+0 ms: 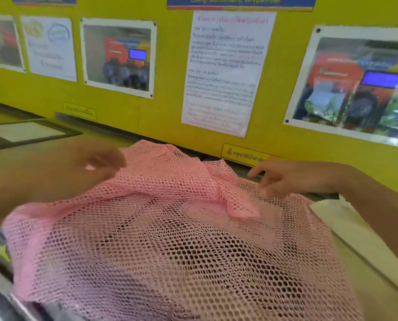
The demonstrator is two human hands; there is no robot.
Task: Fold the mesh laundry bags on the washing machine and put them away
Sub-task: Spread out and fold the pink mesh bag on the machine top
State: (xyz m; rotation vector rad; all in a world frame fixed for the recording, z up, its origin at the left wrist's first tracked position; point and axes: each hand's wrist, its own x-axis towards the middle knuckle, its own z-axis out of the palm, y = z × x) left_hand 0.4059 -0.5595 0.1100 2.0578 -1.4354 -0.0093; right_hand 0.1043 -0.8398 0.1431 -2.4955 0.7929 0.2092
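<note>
A large pink mesh laundry bag lies spread over the top of the washing machine, its far edge bunched into folds near the wall. My left hand hovers over the bag's far left corner, blurred, fingers loosely curled above the mesh; whether it pinches the fabric is unclear. My right hand is at the bag's far right edge, fingers spread and pointing down onto the mesh, with nothing held in them.
A yellow wall with taped notices and photos rises right behind the machine. A pale cloth or bag lies at the right under my forearm. A dark-framed lid sits on the neighbouring machine at left.
</note>
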